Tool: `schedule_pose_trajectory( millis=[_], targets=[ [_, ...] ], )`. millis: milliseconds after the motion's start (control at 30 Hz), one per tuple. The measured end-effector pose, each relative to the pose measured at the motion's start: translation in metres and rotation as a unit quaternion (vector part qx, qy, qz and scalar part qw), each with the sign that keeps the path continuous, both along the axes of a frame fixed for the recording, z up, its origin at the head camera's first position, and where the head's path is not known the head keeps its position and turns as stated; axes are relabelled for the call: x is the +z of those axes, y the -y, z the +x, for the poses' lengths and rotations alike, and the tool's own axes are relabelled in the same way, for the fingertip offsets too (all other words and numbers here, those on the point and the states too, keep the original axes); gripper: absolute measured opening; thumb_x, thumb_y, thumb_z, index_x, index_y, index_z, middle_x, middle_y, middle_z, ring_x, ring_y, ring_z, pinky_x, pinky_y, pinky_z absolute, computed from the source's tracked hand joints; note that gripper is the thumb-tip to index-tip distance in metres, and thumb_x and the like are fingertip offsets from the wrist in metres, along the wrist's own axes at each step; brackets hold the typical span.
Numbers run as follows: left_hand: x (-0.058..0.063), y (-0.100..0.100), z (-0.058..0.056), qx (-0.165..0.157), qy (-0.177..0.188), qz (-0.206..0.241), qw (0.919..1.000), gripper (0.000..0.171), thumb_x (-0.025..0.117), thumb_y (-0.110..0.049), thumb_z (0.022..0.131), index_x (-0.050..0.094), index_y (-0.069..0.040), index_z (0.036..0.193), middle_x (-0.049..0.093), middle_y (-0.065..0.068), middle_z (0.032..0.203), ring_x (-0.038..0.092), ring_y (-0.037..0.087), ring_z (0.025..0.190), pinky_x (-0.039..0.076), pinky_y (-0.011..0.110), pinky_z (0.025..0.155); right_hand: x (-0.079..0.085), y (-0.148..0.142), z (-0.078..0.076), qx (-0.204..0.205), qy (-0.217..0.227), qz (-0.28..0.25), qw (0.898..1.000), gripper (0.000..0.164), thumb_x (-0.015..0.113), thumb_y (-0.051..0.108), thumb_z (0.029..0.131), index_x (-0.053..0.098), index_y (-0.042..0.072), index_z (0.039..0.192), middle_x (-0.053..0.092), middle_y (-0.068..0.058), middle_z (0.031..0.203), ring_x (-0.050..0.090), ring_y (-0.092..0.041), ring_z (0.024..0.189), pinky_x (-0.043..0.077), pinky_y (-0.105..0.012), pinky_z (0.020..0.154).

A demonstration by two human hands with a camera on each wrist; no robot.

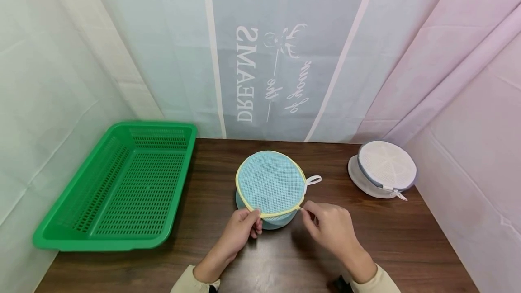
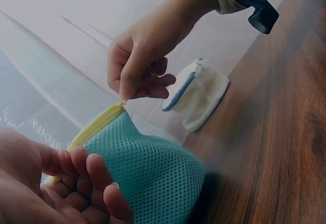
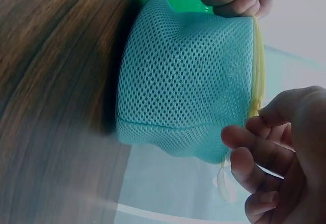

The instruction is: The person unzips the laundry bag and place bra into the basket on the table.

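Observation:
A round blue mesh laundry bag [image 1: 270, 182] with a yellow zippered rim stands on the table, its lid lying over the top. My left hand [image 1: 241, 229] pinches the yellow rim at the front left. At the front right, my right hand [image 1: 330, 229] pinches the small zipper pull between thumb and forefinger. The left wrist view shows the right hand [image 2: 145, 56] at the end of the yellow zipper band [image 2: 97, 126]. In the right wrist view the mesh side [image 3: 178, 76] bulges, and a white loop [image 3: 222, 183] hangs near the right hand's fingers.
A green plastic basket [image 1: 177, 220] with slotted sides stands on the left of the dark wooden table [image 1: 285, 266]. At the far right is a white mesh laundry bag [image 1: 387, 166] with a blue-grey rim. Curtain-like cloth [image 1: 171, 58] surrounds the back and sides.

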State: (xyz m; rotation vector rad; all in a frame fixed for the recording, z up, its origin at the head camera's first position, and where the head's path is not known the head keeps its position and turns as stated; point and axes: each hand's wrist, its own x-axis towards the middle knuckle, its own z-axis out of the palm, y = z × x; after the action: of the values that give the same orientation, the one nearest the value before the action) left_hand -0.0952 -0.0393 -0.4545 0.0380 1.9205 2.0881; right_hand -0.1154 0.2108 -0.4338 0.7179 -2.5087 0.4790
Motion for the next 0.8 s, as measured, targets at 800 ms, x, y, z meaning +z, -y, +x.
schedule_pose_trajectory(
  millis=[800],
  targets=[
    [-0.0017,-0.0002,-0.0001,-0.014,0.004,-0.01,0.9998,0.039,0.048,-0.018,0.107,0.057,0.004,0.077,0.056,0.0,0.07,0.054,0.014,0.069,0.046,0.023,0.06,-0.0048,-0.0085,-0.0072,-0.075,-0.011,-0.007,0.997,0.024,0.069,0.014,0.081,0.054,0.024,0.066,0.036,0.017,0.056,0.03,0.0,0.048,0.025,-0.021,0.043]
  ],
)
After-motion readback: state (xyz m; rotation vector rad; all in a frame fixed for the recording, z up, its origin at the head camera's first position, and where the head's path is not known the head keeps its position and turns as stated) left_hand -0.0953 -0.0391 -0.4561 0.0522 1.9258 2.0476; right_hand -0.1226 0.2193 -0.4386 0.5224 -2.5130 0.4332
